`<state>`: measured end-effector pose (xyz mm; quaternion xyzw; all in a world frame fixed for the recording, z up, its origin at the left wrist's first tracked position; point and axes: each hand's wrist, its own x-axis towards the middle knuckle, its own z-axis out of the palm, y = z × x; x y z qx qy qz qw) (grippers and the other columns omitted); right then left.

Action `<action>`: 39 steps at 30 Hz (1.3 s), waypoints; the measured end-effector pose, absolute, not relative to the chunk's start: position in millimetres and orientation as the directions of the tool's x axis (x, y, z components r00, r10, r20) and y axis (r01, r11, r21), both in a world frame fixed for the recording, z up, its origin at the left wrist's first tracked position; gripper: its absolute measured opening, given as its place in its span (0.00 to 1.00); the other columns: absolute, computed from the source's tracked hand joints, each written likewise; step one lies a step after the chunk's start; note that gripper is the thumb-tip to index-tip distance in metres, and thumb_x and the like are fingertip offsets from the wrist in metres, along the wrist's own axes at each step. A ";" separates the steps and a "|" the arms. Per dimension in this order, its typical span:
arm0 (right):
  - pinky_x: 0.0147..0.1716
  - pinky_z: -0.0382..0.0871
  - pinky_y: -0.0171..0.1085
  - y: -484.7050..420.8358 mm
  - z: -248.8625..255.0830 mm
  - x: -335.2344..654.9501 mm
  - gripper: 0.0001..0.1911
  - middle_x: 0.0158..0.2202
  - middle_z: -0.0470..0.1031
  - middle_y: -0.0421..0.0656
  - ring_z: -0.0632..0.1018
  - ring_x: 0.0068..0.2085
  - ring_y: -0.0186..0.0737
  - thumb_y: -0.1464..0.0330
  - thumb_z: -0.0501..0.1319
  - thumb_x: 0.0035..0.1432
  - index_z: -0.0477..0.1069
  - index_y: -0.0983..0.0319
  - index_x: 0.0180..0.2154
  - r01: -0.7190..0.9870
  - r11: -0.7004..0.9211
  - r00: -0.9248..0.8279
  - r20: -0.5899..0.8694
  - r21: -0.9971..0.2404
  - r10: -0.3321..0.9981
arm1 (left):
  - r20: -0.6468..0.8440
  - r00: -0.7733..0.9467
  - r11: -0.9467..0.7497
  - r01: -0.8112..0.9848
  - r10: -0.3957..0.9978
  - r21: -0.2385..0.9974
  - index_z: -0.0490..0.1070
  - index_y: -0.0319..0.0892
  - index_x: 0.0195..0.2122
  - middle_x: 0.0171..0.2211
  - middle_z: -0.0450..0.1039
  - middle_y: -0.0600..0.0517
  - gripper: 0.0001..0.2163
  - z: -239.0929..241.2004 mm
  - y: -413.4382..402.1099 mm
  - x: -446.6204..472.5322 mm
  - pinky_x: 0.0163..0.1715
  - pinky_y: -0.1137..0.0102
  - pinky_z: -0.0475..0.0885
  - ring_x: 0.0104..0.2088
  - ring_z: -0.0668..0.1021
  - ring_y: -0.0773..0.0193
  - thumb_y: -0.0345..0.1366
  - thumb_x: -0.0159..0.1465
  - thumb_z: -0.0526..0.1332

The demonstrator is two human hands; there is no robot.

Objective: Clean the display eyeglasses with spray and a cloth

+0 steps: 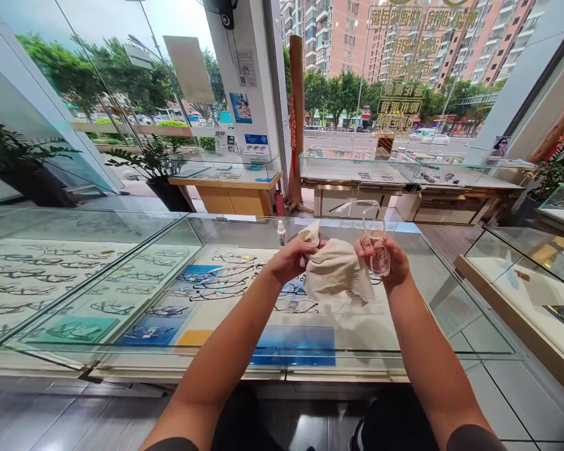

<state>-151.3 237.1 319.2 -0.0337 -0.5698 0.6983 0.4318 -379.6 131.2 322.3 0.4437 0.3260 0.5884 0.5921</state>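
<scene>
Over the glass display case (395,341), both my hands are raised close together. My left hand (295,255) pinches a beige cleaning cloth (331,272), which hangs in loose folds between the hands. In my right hand (395,260) is a pair of clear-framed eyeglasses (380,263), turned on end with one lens low and the temples pointing up and left. The cloth's right edge comes up to the fingers of my right hand; whether it touches the lens I cannot tell. A small white spray bottle (281,233) stands on the case just beyond my left hand.
Inside the case lie several rows of eyeglass frames (220,282) and blue cards (305,344). Another glass case (521,257) stands at the right. Farther back are display counters (357,169), a wooden post (296,119), a fire extinguisher (279,203) and potted plants (162,181) by the windows.
</scene>
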 end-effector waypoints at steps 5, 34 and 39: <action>0.40 0.72 0.47 242.8 319.6 -143.2 0.27 0.24 0.69 0.41 0.73 0.33 0.47 0.40 0.76 0.44 0.73 0.54 0.22 -0.541 0.041 -0.628 0.437 -0.840 0.644 | 0.030 0.254 0.072 -0.383 0.967 0.921 0.77 0.40 0.38 0.32 0.76 0.51 0.25 315.1 133.5 -381.8 0.28 0.74 0.68 0.28 0.75 0.67 0.55 0.52 0.77; 0.45 0.77 0.49 233.7 327.8 -129.7 0.25 0.25 0.78 0.41 0.80 0.32 0.44 0.44 0.79 0.46 0.79 0.57 0.25 -0.403 0.063 -0.782 0.380 -0.913 0.495 | 0.045 0.311 0.110 -0.464 0.949 0.879 0.82 0.35 0.38 0.33 0.81 0.46 0.23 296.1 135.4 -344.9 0.33 0.71 0.70 0.31 0.79 0.64 0.41 0.43 0.83; 0.62 0.73 0.57 220.7 324.6 -105.9 0.17 0.31 0.80 0.40 0.81 0.40 0.45 0.49 0.78 0.53 0.82 0.54 0.30 -0.526 0.071 -0.608 0.433 -0.848 0.665 | 0.121 0.077 -0.055 -0.577 0.990 0.815 0.81 0.37 0.40 0.34 0.81 0.49 0.21 307.4 133.9 -350.4 0.38 0.71 0.75 0.33 0.81 0.63 0.37 0.45 0.82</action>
